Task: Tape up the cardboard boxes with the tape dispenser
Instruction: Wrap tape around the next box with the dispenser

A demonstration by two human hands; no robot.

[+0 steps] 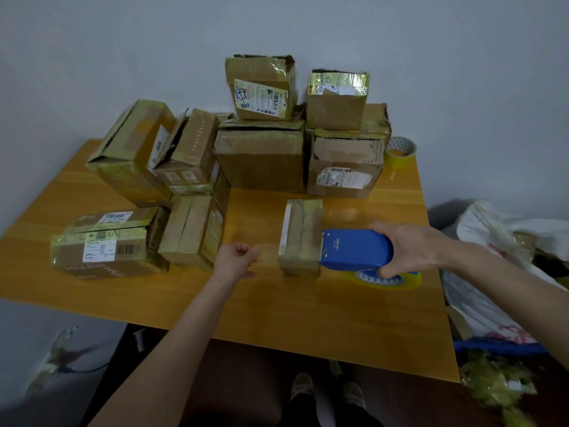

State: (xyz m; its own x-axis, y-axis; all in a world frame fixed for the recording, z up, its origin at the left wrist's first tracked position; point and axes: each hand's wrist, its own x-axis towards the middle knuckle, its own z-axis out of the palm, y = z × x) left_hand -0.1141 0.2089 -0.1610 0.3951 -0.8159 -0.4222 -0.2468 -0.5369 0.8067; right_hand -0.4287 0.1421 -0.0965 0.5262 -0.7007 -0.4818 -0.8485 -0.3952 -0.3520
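Cardboard boxes, seemingly mostly taped, pile at the counter's back; the right hand grips the blue tape dispenser against a small box mid-counter, left hand fisted empty nearby.

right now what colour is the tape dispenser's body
Blue; the tape dispenser shows best in the head view.

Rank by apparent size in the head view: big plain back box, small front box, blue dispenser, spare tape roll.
1. big plain back box
2. small front box and blue dispenser: too alike to rank
3. spare tape roll, though it sits farther back
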